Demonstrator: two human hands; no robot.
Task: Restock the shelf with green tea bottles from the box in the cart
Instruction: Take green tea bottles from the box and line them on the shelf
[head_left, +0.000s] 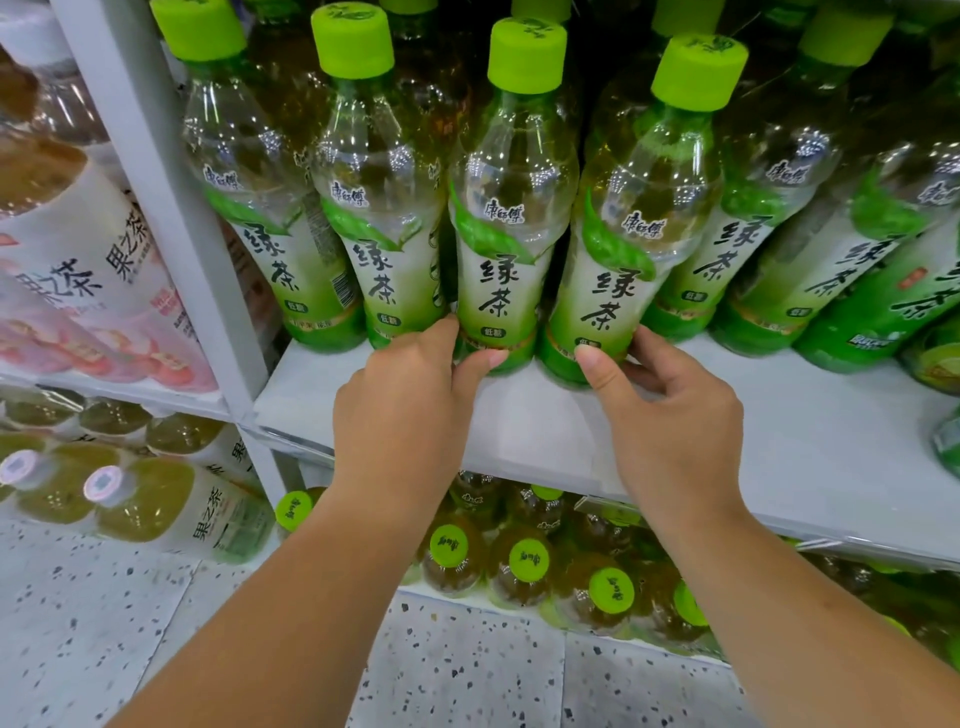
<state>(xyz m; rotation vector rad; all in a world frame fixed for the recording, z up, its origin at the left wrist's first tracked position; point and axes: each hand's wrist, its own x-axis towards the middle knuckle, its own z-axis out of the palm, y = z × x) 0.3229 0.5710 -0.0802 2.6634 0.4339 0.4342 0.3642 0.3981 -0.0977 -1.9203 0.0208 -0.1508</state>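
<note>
Head view: my left hand (410, 395) is gripping the base of one green tea bottle (498, 260), thumb in front, fingers curling round its left side. My right hand (670, 410) is pinching the base of the neighbouring bottle (618, 270) likewise. Both bottles are standing side by side at the front of the white shelf (753, 431), within a row of like bottles. Green-capped bottles (524, 558) are sitting on the shelf below; fruit tea bottles (104, 260) are filling the bay to the left.

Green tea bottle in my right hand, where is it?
Head view, centre-right: the green tea bottle stands at the white shelf front, right hand holding its base, right of the neighbour bottle in the left hand.
</note>
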